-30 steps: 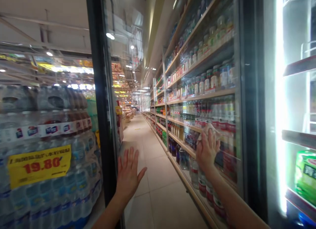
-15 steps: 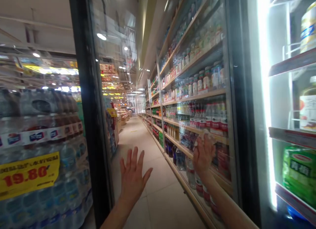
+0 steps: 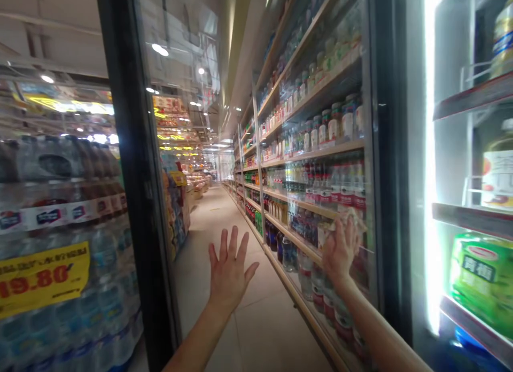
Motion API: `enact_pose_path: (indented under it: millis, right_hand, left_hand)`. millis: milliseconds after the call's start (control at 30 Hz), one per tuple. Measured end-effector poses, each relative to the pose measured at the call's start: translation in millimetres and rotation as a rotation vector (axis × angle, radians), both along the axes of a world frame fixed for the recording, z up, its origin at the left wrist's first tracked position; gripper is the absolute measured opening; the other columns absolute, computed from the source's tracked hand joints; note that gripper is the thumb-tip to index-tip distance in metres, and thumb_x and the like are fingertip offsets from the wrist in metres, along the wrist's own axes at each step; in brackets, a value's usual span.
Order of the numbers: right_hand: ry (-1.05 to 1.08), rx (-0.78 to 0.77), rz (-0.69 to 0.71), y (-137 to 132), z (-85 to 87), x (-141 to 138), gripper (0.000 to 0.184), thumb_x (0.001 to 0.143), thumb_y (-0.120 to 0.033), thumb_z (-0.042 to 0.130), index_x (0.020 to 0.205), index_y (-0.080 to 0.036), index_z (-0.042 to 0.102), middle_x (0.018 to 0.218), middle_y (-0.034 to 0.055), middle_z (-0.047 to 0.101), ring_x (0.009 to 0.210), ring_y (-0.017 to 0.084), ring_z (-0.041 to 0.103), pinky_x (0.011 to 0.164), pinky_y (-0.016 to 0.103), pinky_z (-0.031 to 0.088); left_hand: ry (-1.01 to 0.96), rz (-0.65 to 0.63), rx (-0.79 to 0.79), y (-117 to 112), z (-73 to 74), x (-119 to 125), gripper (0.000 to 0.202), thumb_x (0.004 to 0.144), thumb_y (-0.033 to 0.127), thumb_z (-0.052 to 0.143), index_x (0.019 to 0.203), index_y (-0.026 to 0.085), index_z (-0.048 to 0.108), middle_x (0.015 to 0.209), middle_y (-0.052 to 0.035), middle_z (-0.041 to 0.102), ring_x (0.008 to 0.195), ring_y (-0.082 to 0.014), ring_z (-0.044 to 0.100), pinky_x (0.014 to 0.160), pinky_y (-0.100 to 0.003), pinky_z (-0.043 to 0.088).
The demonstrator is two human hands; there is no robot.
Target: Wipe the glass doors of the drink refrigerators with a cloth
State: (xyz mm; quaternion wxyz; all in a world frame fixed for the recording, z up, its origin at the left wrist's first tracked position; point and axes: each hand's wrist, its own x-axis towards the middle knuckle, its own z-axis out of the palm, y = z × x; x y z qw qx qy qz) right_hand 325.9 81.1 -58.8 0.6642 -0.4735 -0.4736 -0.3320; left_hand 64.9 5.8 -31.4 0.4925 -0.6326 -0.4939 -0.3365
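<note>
A glass door with a black frame (image 3: 127, 147) stands in front of me, and the aisle shows through its pane. My left hand (image 3: 230, 276) is raised with its fingers spread, palm toward the glass. It holds nothing; whether the palm touches the pane I cannot tell. At the right side of the pane, my right hand (image 3: 340, 252) presses a crumpled whitish cloth (image 3: 355, 221) flat to the glass. Part of the cloth is hidden behind the fingers.
To the right, a lit cooler holds drinks, among them a green pack (image 3: 481, 281) on a shelf (image 3: 473, 218). Stacked bottle packs (image 3: 72, 201) with a yellow price sign (image 3: 44, 278) stand left of the door. Shelves of bottles (image 3: 312, 131) line the aisle behind the glass.
My right hand and the cloth have moved a little to the right along the glass. My left hand has shifted right and slightly up, its fingers still spread. The view has shifted slightly.
</note>
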Motion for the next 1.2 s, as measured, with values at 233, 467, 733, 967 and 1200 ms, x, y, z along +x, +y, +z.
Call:
enact_pose_path:
  millis: [233,467,733,967,1200]
  right_hand:
    - [-0.642,-0.003,0.174,-16,-3.8,-21,0.042,0.083,-0.021,0.046,0.124,-0.029,0.050,0.129,0.0059,0.054,0.132,0.022,0.033,0.110,0.050,0.014]
    - [0.181,0.032,0.005,14,37.5,52,0.048,0.087,-0.025,0.034,0.134,-0.017,0.041,0.143,0.0184,0.034,0.132,0.032,0.031,0.099,0.061,0.027]
    - [-0.592,0.018,0.100,-5,28.7,6,0.043,0.084,-0.022,0.044,0.125,-0.028,0.049,0.133,0.0066,0.050,0.132,0.024,0.033,0.108,0.051,0.018]
    - [0.114,0.078,0.010,19,65.9,49,0.051,0.087,-0.024,0.035,0.137,-0.018,0.037,0.143,0.0169,0.034,0.133,0.031,0.029,0.101,0.059,0.027]
    - [-0.637,0.027,0.106,-4,61.0,-7,0.045,0.083,-0.021,0.044,0.127,-0.028,0.049,0.136,0.0054,0.047,0.134,0.022,0.029,0.110,0.049,0.017]
  left_hand:
    - [0.024,0.026,0.024,1,-1.5,0,0.056,0.081,0.039,0.054,0.132,0.016,0.043,0.145,-0.0157,0.030,0.138,-0.0333,0.014,0.105,-0.057,0.019]
    - [0.013,0.016,0.032,2,-4.5,0,0.054,0.083,0.038,0.052,0.132,0.015,0.044,0.145,-0.0161,0.030,0.138,-0.0329,0.012,0.105,-0.058,0.018]
    - [0.020,0.036,0.041,1,-5.7,1,0.052,0.084,0.037,0.049,0.131,0.016,0.045,0.144,-0.0155,0.032,0.138,-0.0324,0.011,0.105,-0.058,0.020]
    - [0.018,0.046,0.042,3,-5.9,2,0.051,0.084,0.037,0.049,0.131,0.016,0.044,0.145,-0.0153,0.031,0.139,-0.0317,0.009,0.105,-0.058,0.020]
    - [-0.003,0.024,0.030,3,-6.0,1,0.052,0.085,0.037,0.047,0.133,0.016,0.042,0.145,-0.0149,0.029,0.138,-0.0315,0.011,0.106,-0.058,0.019]
